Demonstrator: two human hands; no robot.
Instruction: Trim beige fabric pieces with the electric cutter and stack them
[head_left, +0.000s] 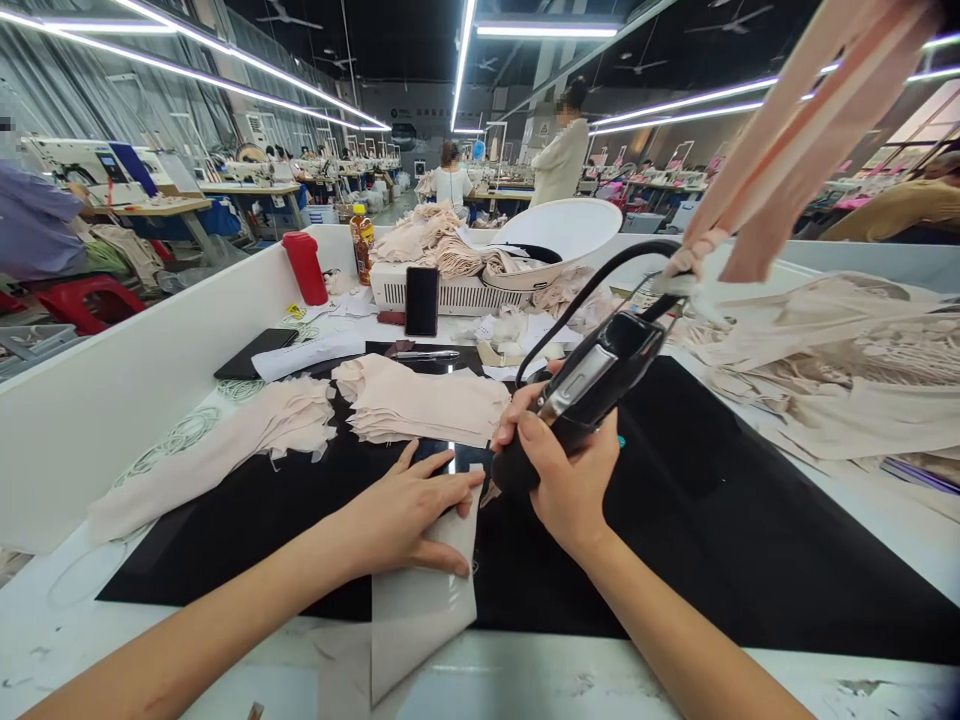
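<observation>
A: What do you have in the hands?
B: On my feed, my left hand (409,520) is spread open, palm down, resting on a pale piece (424,625). My right hand (574,480) is gripping a black handheld tool (592,380), its rounded end just beside the piece's right edge; I can't tell whether they touch.
A: Where does that piece lie?
B: Across the near edge of the black mat (712,520), with its lowest corner reaching past it over the white tabletop (45,640).
A: And around it?
B: I see a fabric stack (424,400) toward the mat's far edge and a second pile (247,430) across its left side. Toward the tabletop's far edge, a phone (421,302) stands upright; a red tumbler (304,268) is near the far left corner. A cream heap (840,370) lies along the right edge.
</observation>
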